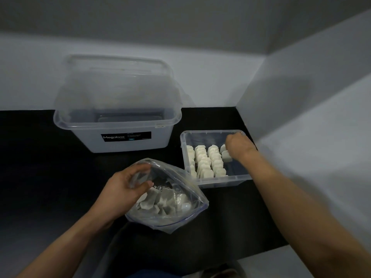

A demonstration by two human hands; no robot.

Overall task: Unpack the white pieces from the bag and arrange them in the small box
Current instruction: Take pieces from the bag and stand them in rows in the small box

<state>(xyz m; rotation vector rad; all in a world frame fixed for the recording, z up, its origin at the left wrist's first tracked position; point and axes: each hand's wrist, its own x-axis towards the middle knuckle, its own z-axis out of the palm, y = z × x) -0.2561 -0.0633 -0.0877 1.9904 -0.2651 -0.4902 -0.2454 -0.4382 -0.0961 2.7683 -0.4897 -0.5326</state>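
Note:
A clear zip bag (180,213) lies on the black counter, with several white pieces (160,199) inside. My left hand (124,189) grips the bag's open rim and holds it up. To the right stands the small clear box (220,182), where white pieces (208,161) stand in neat rows. My right hand (239,146) reaches into the box's far right part, its fingers curled down onto a white piece (226,155) at the start of a new row.
A large clear tub (120,135) labelled Megabox stands behind the bag, its lid (120,81) leaning upright against the white wall. A white wall runs along the right side, close to the small box. The counter's front edge lies near my body.

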